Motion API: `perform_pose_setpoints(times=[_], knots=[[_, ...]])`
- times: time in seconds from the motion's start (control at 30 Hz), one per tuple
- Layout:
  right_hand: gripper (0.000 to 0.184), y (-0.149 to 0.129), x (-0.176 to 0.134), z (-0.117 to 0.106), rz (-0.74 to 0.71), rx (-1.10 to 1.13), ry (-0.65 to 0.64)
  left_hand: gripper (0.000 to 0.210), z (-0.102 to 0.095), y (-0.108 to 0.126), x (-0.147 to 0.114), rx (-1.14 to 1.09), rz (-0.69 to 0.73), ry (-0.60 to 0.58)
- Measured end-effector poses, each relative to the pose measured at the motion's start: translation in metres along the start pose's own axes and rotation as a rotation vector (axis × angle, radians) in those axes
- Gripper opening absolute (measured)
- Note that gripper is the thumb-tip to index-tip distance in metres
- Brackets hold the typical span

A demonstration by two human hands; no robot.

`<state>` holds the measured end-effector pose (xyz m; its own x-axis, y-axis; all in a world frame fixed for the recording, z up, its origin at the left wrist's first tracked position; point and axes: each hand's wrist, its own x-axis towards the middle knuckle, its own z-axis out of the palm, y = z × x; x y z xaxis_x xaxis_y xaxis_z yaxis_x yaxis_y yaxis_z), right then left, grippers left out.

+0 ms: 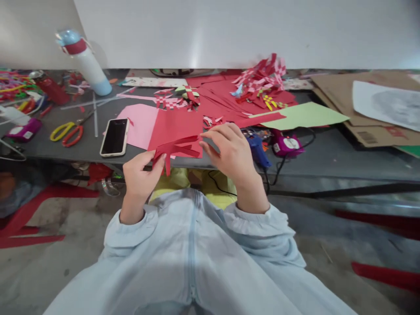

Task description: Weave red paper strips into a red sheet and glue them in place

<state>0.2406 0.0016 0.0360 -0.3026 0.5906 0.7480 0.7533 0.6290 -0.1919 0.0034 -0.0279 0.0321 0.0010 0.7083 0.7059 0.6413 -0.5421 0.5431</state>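
Observation:
My left hand pinches a bunch of crossed red paper strips between thumb and fingers, just above the table's front edge. The strips fan out to the right, and one hangs downward. At the far end of the upper strip is my right hand, thumb and forefinger drawn close together on its tip. Beneath the strips lies a red paper sheet, partly over a pink paper sheet. Behind it are woven red-and-pink paper pieces and a heap of checkered strips.
Left of the papers are a phone, scissors and a tall bottle. To the right are a blue glue gun, a purple device, green paper and cardboard. A white panel stands behind the table.

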Motion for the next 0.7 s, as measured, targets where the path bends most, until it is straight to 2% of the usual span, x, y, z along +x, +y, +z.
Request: perform_pose_setpoints(times=[0.13,0.27,0.43,0.57,0.7], knots=[[0.018,-0.001,0.032,0.026,-0.161,-0.07,-0.145,0.014,-0.017,-0.02,-0.004,-0.063,-0.208,0.085],[0.022,-0.015,0.069,0.046,-0.288,-0.073,-0.233,0.013,-0.034,-0.032,-0.006,-0.145,-0.305,0.128],[0.023,-0.043,0.109,0.072,-0.362,0.033,-0.419,0.015,-0.062,-0.052,-0.004,-0.156,-0.433,0.216],[0.026,-0.065,0.134,0.104,-0.403,0.132,-0.554,0.015,-0.09,-0.075,-0.006,-0.152,-0.549,0.331],[0.031,-0.08,0.148,0.138,-0.383,0.31,-0.605,0.023,-0.107,-0.1,-0.011,-0.294,-0.65,0.458]])
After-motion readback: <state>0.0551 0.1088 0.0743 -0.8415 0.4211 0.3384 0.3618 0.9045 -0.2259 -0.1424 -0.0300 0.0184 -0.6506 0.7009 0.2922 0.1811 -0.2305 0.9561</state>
